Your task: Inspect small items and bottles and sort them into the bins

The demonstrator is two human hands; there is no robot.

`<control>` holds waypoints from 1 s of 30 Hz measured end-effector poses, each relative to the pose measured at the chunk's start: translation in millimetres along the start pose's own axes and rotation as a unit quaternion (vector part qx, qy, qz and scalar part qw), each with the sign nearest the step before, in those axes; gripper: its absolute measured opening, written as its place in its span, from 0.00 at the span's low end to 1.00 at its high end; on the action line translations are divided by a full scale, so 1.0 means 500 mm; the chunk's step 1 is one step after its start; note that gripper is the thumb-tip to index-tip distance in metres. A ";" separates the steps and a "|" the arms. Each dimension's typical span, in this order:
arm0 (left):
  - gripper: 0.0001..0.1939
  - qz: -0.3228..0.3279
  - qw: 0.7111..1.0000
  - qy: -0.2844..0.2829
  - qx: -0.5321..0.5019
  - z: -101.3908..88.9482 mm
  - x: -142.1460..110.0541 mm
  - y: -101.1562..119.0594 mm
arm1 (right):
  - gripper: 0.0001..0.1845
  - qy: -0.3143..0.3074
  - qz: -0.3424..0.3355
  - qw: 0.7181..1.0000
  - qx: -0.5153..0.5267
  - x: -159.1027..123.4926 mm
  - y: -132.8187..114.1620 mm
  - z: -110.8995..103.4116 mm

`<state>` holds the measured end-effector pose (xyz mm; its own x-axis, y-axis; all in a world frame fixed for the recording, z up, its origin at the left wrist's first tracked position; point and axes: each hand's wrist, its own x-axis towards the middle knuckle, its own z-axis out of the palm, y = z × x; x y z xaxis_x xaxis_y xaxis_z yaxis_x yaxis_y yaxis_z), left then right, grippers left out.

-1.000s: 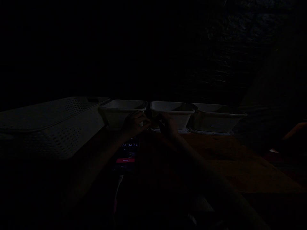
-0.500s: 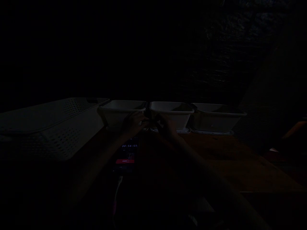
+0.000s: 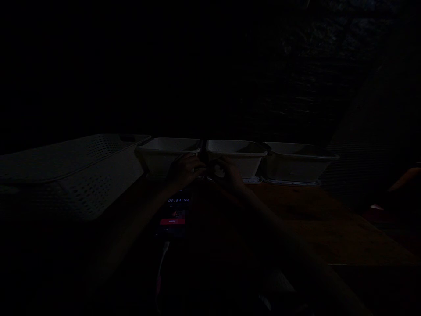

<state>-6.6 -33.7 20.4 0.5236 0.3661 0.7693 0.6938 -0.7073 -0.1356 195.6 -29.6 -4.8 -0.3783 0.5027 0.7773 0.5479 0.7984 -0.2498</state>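
Note:
The scene is very dark. My left hand (image 3: 186,170) is closed in a pinch in front of the left white tub (image 3: 158,159). Close beside it, my right hand (image 3: 228,173) is also pinched, in front of the middle white tub (image 3: 251,162). The fingertips of both hands nearly meet near the gap between these tubs. Whatever they hold, if anything, is too dark and small to make out. Below my left hand lies a lit phone (image 3: 173,215) showing a timer, with a cable (image 3: 162,261) running from its lower end.
A third white tub (image 3: 296,169) stands at the right of the row. On the left is a large perforated basket (image 3: 88,193). All stand on a brown wooden table (image 3: 329,232). Part of another person's arm (image 3: 406,180) shows at the right edge.
My hands stay at nearly the same spot, with the fingertips slightly closer together. My right fingers have shifted a little. The tubs, basket and phone stay in place.

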 end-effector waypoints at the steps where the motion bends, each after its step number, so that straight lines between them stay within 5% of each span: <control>1: 0.09 0.002 1.000 -0.005 -0.003 0.000 0.000 0.002 | 0.19 -0.003 0.007 1.000 -0.003 0.000 0.001 0.001; 15: 0.11 -0.002 1.000 -0.007 -0.022 0.010 -0.006 0.001 | 0.13 -0.033 0.063 0.997 -0.008 0.000 -0.016 -0.004; 25: 0.24 -0.079 0.995 -0.061 -0.017 0.006 -0.013 0.010 | 0.13 0.006 0.086 0.996 0.007 0.006 -0.009 -0.004; 30: 0.23 -0.106 0.991 -0.078 0.007 0.025 -0.025 -0.011 | 0.11 0.010 0.079 0.997 0.008 0.006 -0.015 -0.005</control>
<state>-10.7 -26.8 3.8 0.4341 0.5952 0.6763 0.8026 -0.5964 0.0097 192.1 -35.1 0.8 -0.2722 0.6164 0.7389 0.5874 0.7146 -0.3798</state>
